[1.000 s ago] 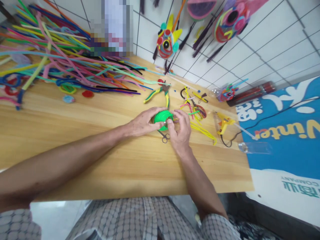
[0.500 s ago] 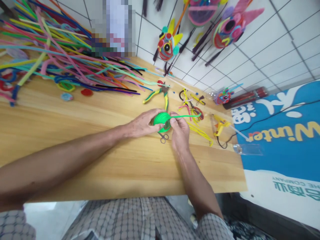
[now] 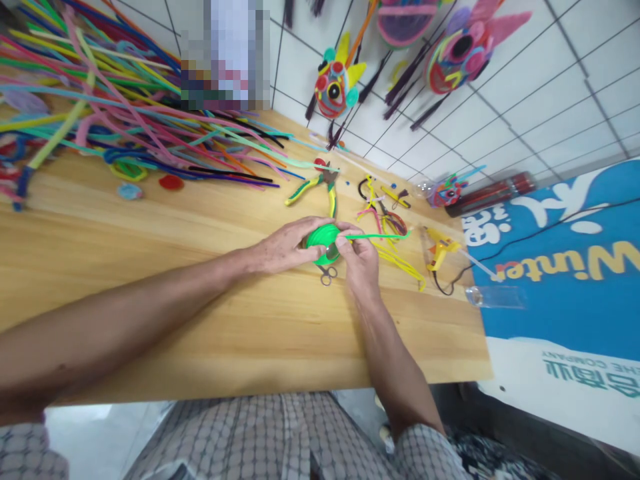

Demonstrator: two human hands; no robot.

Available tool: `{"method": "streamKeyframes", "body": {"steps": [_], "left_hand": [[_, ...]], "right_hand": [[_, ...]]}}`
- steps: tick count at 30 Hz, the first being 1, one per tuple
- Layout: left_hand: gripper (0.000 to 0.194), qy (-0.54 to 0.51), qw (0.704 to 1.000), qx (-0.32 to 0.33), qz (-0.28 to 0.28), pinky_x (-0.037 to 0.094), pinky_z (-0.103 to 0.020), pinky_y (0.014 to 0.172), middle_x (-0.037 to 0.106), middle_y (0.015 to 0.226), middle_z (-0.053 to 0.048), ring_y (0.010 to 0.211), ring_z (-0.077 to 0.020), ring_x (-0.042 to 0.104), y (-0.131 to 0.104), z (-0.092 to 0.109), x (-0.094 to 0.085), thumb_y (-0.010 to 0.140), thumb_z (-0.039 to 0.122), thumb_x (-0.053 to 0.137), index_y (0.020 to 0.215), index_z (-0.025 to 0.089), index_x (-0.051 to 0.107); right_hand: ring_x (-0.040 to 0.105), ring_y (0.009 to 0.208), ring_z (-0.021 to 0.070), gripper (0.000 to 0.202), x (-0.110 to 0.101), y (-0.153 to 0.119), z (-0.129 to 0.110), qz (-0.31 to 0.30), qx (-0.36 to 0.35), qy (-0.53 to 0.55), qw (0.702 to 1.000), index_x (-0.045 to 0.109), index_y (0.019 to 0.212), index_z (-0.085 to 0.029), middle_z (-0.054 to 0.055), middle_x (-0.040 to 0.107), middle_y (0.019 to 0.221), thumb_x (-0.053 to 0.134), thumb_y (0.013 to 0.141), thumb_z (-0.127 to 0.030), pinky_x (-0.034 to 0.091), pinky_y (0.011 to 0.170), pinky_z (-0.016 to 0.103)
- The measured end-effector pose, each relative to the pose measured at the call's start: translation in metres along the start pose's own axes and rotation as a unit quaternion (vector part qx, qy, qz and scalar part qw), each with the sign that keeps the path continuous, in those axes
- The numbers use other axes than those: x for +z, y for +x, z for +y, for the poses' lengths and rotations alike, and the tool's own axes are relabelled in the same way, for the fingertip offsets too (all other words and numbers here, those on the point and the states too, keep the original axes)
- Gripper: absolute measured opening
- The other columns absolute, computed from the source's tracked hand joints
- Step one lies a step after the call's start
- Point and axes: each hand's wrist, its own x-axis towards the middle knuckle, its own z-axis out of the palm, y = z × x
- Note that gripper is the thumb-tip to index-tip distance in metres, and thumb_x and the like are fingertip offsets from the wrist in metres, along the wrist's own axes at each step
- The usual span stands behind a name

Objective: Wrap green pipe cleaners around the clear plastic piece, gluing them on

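A round green coil (image 3: pixel 324 236) of fuzzy stem is held over the wooden table (image 3: pixel 250 333). My left hand (image 3: pixel 289 245) wraps round its left side, thumb across the front. At its right edge my right hand (image 3: pixel 361 259) pinches the green stem (image 3: pixel 380 236), whose loose end sticks out to the right. Something clear or grey shows inside the coil's lower right part. Small scissors (image 3: pixel 328 275) lie just below the coil, partly hidden. Pliers with green and yellow handles (image 3: pixel 327 180) rest above my hands.
Many coloured stems (image 3: pixel 150 120) are piled at the upper left. On the right are yellow stems (image 3: pixel 405 264), red-handled scissors (image 3: pixel 395 223), a yellow glue gun (image 3: pixel 442 249) with a cord, and a clear bottle (image 3: pixel 495 297). Colourful mask-like figures (image 3: pixel 334 89) hang on the tiled wall.
The free end of the green stem has swung slightly down and now points further right. My right fingers have shifted slightly on the coil's edge; my left hand keeps its hold.
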Motion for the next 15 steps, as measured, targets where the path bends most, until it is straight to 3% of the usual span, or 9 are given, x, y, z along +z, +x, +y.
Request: {"method": "streamKeyframes", "body": {"steps": [7,15], "left_hand": [[0.062,-0.022,0.999,0.028,-0.017,0.047,-0.051,0.13,0.063,0.163,-0.015,0.149,-0.0335,0.061,0.001,-0.004,-0.003,0.106,0.052,0.063,0.161,0.022,0.057],[0.06,-0.045,0.998,0.022,-0.028,0.045,-0.052,0.132,0.06,0.166,-0.013,0.153,-0.0346,0.058,0.0,0.004,-0.004,0.113,0.057,0.048,0.163,0.023,0.056]], "right_hand": [[0.077,0.112,0.0252,0.036,-0.011,0.008,0.0,-0.064,-0.033,-0.041,0.997,0.069,0.092,-0.027,0.008,0.079,0.11,0.075,0.095,-0.062,0.068,0.092,0.042],[0.076,0.115,0.0235,0.038,-0.019,0.011,0.004,-0.101,-0.033,-0.035,0.994,0.072,0.096,-0.026,0.009,0.074,0.129,0.079,0.094,-0.063,0.068,0.095,0.041]]}}
